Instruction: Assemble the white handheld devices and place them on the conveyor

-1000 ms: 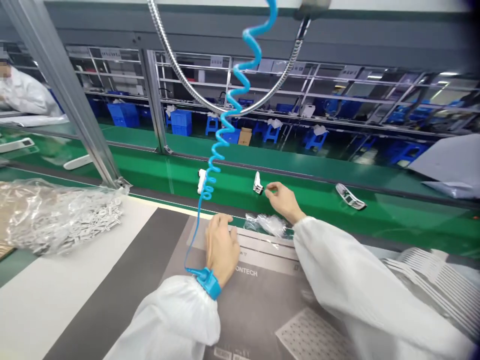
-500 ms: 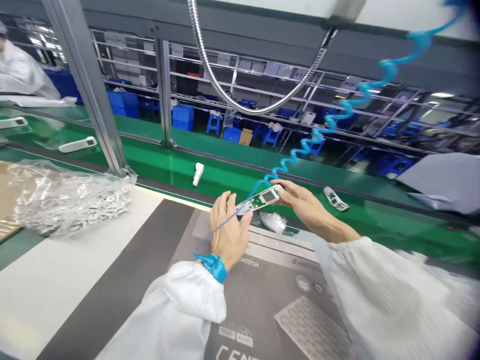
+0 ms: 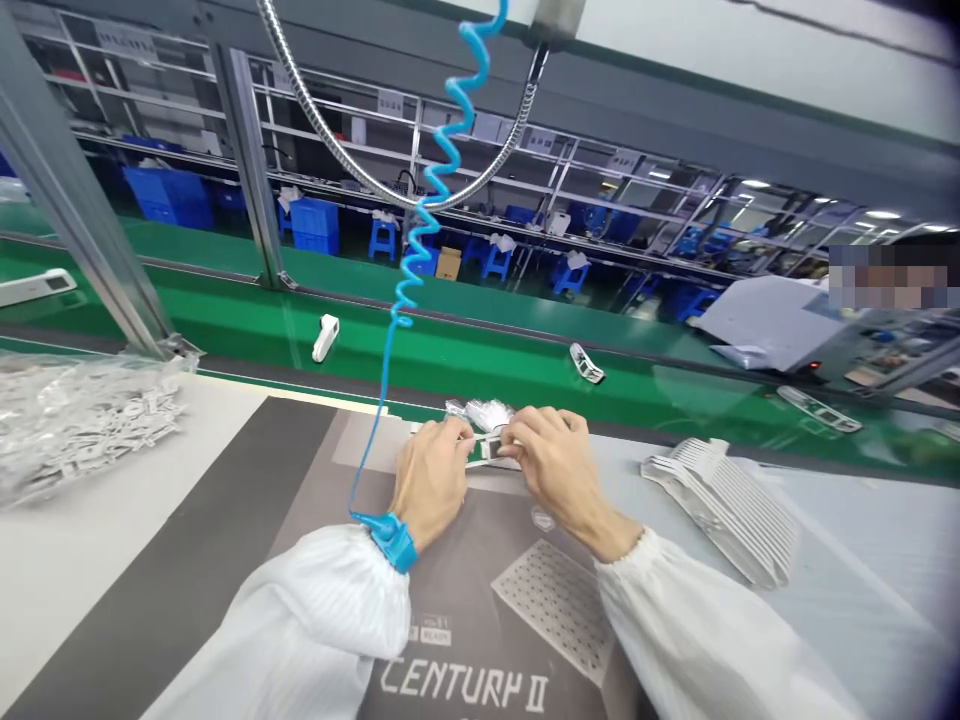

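Observation:
Both my hands meet over the grey mat [image 3: 300, 560] near the bench's far edge. My left hand [image 3: 427, 480], with a blue wrist strap [image 3: 390, 540] and coiled cord [image 3: 420, 230], and my right hand [image 3: 551, 465] each pinch one end of a small white device part with a green circuit board [image 3: 487, 450]. Their fingers are curled closed on it. A small clear plastic bag [image 3: 480, 412] lies just beyond the hands.
A green conveyor belt [image 3: 465, 350] runs behind the bench, carrying a white handle-shaped piece [image 3: 325, 337] and open device shells [image 3: 586, 362]. A stack of white casings [image 3: 724, 505] lies to the right, a bag of small white parts [image 3: 67, 430] to the left. A metal post [image 3: 82, 220] stands at the left.
My right hand took the device from the belt, my left hand joined it in the air, and both have brought it down close over the mat. The view has swung right.

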`<act>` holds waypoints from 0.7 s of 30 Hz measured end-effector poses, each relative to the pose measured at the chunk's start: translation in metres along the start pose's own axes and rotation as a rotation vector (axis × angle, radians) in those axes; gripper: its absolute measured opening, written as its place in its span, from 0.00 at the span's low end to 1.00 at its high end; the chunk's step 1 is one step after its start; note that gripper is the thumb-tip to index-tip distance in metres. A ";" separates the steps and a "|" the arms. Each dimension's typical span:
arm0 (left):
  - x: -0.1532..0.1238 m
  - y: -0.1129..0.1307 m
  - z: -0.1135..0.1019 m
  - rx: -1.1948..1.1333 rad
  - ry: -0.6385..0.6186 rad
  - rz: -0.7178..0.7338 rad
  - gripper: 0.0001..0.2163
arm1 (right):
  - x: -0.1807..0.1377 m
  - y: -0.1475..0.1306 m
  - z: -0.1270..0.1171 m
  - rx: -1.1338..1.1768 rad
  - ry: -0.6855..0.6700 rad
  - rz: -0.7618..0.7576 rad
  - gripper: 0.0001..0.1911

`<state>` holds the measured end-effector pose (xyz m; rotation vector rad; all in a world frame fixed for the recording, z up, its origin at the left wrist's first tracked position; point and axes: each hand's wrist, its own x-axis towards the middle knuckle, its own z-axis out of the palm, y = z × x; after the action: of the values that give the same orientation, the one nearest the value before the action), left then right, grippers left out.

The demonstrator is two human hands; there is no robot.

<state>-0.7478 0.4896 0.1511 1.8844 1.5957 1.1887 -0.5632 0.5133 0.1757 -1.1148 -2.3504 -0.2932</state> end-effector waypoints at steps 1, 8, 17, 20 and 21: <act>0.003 -0.004 -0.002 -0.012 0.045 -0.060 0.07 | 0.001 -0.001 0.003 0.042 -0.030 -0.019 0.09; 0.026 -0.029 -0.017 -0.480 0.405 -0.465 0.11 | 0.035 0.032 0.047 0.085 -0.184 0.471 0.08; 0.028 -0.022 -0.022 -0.596 0.362 -0.606 0.23 | -0.018 0.097 -0.013 -0.269 -0.195 0.455 0.12; 0.028 -0.023 -0.021 -0.667 0.340 -0.594 0.25 | -0.060 0.138 -0.049 -0.484 -0.370 0.424 0.13; 0.028 -0.023 -0.021 -0.689 0.324 -0.587 0.25 | -0.072 0.150 -0.056 -0.523 -0.416 0.421 0.12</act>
<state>-0.7788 0.5172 0.1547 0.7578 1.4626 1.5332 -0.3897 0.5387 0.1805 -2.0522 -2.3574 -0.5864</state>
